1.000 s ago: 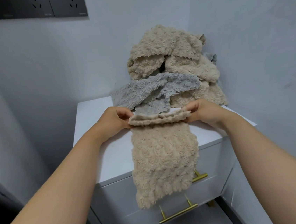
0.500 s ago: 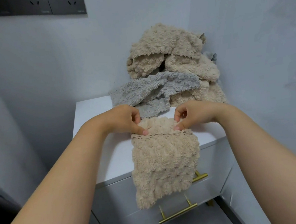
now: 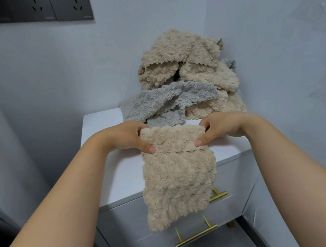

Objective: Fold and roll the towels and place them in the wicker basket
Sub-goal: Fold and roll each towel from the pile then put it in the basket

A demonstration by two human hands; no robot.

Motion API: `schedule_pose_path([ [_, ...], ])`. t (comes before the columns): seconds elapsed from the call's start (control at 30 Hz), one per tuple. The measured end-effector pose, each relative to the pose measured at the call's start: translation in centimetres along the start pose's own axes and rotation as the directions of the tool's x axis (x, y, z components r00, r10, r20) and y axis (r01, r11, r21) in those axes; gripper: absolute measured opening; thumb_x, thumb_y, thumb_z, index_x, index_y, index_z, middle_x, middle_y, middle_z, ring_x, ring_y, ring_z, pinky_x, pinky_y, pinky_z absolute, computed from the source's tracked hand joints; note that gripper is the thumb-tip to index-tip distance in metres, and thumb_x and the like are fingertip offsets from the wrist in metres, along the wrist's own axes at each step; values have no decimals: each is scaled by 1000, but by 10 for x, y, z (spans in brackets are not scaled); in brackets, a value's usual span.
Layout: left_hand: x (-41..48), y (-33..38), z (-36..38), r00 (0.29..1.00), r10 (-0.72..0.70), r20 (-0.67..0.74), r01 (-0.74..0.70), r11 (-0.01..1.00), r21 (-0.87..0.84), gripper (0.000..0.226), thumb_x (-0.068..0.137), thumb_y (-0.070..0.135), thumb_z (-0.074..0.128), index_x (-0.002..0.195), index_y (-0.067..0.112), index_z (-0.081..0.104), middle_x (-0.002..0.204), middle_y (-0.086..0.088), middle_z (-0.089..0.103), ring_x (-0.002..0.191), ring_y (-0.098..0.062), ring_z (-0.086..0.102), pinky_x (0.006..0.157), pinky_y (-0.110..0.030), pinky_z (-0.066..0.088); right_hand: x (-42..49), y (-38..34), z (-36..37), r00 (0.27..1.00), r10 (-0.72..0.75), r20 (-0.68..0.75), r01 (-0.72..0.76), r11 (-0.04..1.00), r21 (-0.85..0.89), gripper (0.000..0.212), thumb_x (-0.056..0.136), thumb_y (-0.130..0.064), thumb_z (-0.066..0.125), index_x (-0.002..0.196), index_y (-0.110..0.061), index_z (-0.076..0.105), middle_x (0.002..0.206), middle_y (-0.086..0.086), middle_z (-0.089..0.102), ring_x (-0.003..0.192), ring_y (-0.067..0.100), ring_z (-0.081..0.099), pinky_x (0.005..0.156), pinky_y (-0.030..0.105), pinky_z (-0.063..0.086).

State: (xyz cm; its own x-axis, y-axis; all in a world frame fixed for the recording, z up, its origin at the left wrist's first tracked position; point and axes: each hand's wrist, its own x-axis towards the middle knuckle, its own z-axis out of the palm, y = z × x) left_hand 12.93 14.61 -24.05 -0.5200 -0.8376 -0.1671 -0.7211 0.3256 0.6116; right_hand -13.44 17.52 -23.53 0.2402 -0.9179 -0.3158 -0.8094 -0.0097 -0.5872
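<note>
Rolling evenly is what matters here: left grip (image 3: 127,139) pinches one end of the rolled top edge of the towel (image 3: 177,174), and right grip (image 3: 225,127) pinches the other. The towel lies on the surface (image 3: 102,129), tail hanging over the front. Turn both ends together, snugly, to avoid a cone.

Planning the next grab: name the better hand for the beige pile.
Likely right: right hand sits before the beige pile, left hand before the gray towel; both grip the rolled towel.
</note>
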Motion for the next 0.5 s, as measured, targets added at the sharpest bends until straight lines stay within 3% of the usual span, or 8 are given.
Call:
schedule_pose_path([
  [0.1, 0, -3, 0, 1000, 9, 5, -8, 994, -109, 23, 72, 17, 81, 81, 23, 61, 79, 11, 65, 78, -8, 59, 67, -19, 42, -2, 3, 0, 999, -32, 39, 30, 998, 55, 56, 51, -50, 80, 67, -10, 43, 74, -3, 26, 68, 15, 35, 63, 27, 27],
  [0.13, 0, -3, 0, 1000, 10, 8, -9, 991, -134, 23, 73, 15, 81, 81, 22, 60, 80, 10, 65, 77, -7, 59, 67, -18, 42, -2, 3, 1, 997, -49, 60, 46, 998, 49, 66, 47, -56, 83, 70, -5, 47, 92, -3, 23, 72, 18, 40, 67, 30, 31],
  [0.17, 0, -4, 0, 1000, 13, 9, -12, 989, -148, 23, 74, 13, 80, 81, 21, 60, 79, 9, 64, 75, -7, 59, 66, -18, 42, -1, 4, 1, 996, -58, 74, 55, 998, 44, 80, 44, -62, 86, 78, 3, 53, 80, 2, 43, 76, 20, 46, 71, 35, 36],
  [0.23, 0, -5, 0, 1000, 19, 16, -16, 984, -178, 23, 74, 12, 80, 82, 20, 60, 80, 8, 65, 77, -8, 59, 69, -20, 43, 1, 5, 1, 995, -52, 80, 48, 998, 50, 94, 42, -61, 86, 99, 10, 61, 98, 15, 69, 87, 27, 62, 85, 45, 47],
  [0.3, 1, -8, 0, 1000, 26, 2, -25, 973, -228, 25, 72, 15, 82, 85, 19, 62, 84, 6, 67, 81, -11, 62, 75, -23, 45, 5, 6, 2, 998, -32, 53, 27, 995, 91, 91, 36, -56, 88, 98, 6, 64, 101, 17, 71, 92, 27, 66, 94, 44, 50],
  [0.37, 4, -11, 3, 994, 19, -109, -53, 947, -316, 25, 72, 12, 82, 88, 16, 62, 82, 5, 67, 76, -9, 63, 70, -18, 48, 10, 8, 4, 998, -12, -55, 20, 988, 152, 81, 34, -60, 89, 82, -1, 61, 80, 13, 66, 76, 19, 58, 77, 32, 48],
  [0.43, 9, -12, 10, 963, -8, -269, -110, 900, -422, 26, 74, 3, 77, 94, 13, 64, 79, 6, 68, 71, -4, 64, 62, -12, 48, 15, 8, 9, 985, 17, -174, 34, 958, 285, 48, 63, -44, 85, 72, -10, 53, 59, 1, 54, 57, 11, 47, 59, 22, 37],
  [0.5, 13, -12, 17, 926, -30, -377, -157, 876, -456, 34, 74, 2, 77, 105, 11, 65, 85, 5, 70, 73, -2, 66, 62, -9, 48, 21, 9, 15, 950, 57, -308, 57, 936, 347, 31, 81, -29, 74, 73, -12, 49, 58, 0, 48, 53, 11, 39, 53, 23, 30],
])
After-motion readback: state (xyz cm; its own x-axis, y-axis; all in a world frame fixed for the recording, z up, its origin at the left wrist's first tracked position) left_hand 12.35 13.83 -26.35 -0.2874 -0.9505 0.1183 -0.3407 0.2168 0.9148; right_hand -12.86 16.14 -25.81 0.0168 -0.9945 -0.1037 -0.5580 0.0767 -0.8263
